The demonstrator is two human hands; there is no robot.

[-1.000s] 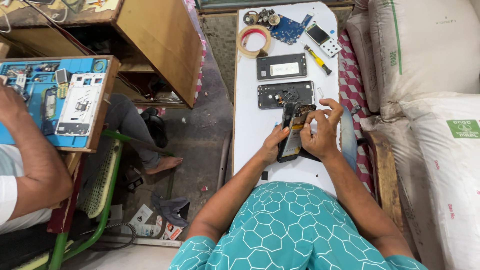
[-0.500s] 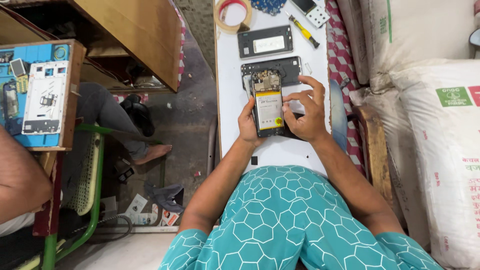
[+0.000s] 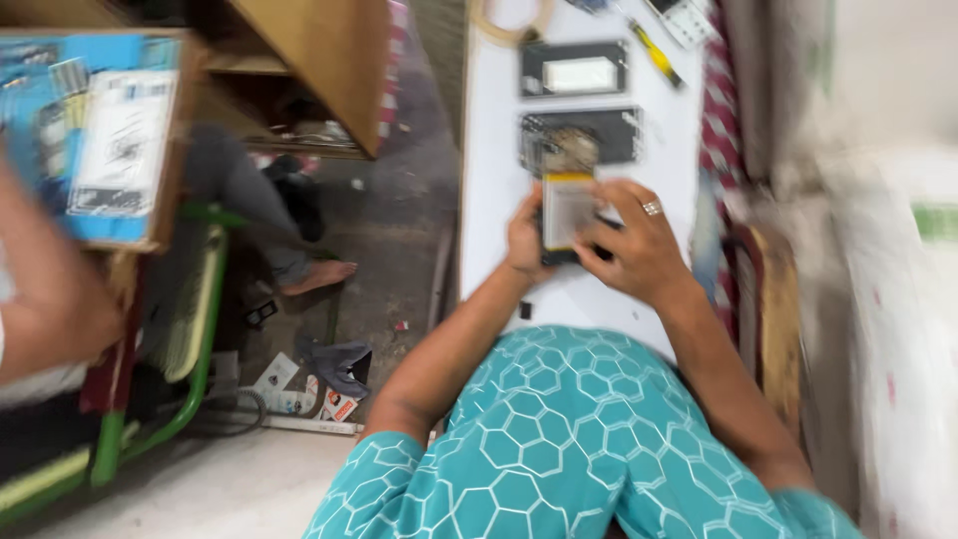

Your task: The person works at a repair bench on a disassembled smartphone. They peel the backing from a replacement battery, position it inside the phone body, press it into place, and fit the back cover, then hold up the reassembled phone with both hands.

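Black opened phone with a pale battery (image 3: pixel 567 212) is lying on the white narrow table (image 3: pixel 496 190), gripped between the left hand (image 3: pixel 526 236) and ringed right hand (image 3: pixel 639 245). Two dark phone frames (image 3: pixel 573 75) are lying farther off.

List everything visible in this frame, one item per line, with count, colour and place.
opened phone: 1, dark with pale battery, held over the bench
white bench: 1, centre top
phone frame: 1, dark, on the bench above the hands
phone panel: 1, dark with pale screen, further up
screwdriver: 1, yellow and black, bench top right
tape roll: 1, tan, top edge
blue tray: 1, far left
green chair: 1, lower left
sacks: pale, right, blurred
left hand: 1, on the phone's left edge
right hand: 1, ringed, on its right
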